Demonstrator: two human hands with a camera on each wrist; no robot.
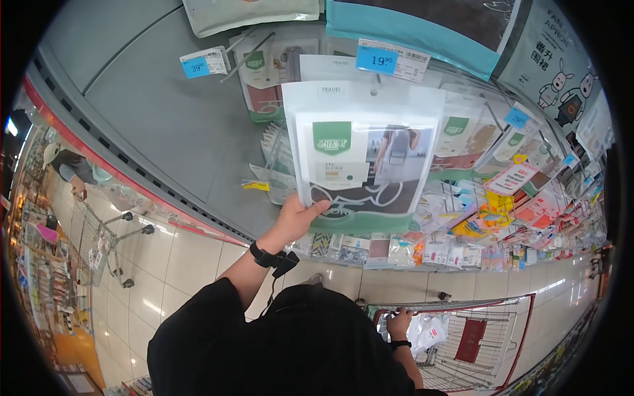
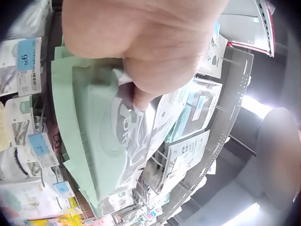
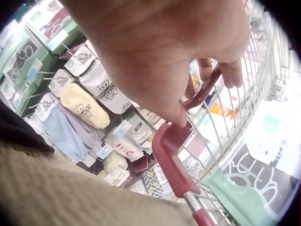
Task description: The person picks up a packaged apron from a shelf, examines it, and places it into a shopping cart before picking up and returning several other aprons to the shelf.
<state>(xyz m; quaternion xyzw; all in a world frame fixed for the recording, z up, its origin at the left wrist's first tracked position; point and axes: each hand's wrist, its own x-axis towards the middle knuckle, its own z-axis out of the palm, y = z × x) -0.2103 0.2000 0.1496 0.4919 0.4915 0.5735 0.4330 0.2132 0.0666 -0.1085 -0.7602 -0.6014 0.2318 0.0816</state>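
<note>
My left hand (image 1: 295,221) pinches the lower left edge of a flat plastic package (image 1: 356,178), its thumb on the front and the other fingers hidden behind. The package is white with a green label, a photo of a person in an apron-like garment and a dark panel with white line drawing. Layered green bottom edges (image 2: 80,136) show in the left wrist view, and similar packages lie close behind. My right hand (image 3: 188,61) grips the dark red handle (image 3: 171,155) of a shopping cart (image 1: 472,340), fingers curled over it.
A grey shelf panel (image 1: 152,86) with a red edge stands at the left. Price tags (image 1: 393,61) and hanging goods (image 1: 528,211) fill the rack. Plastic-wrapped goods (image 1: 429,332) lie in the cart. Another person (image 1: 66,165) stands by a second cart (image 1: 99,244) on the tiled floor.
</note>
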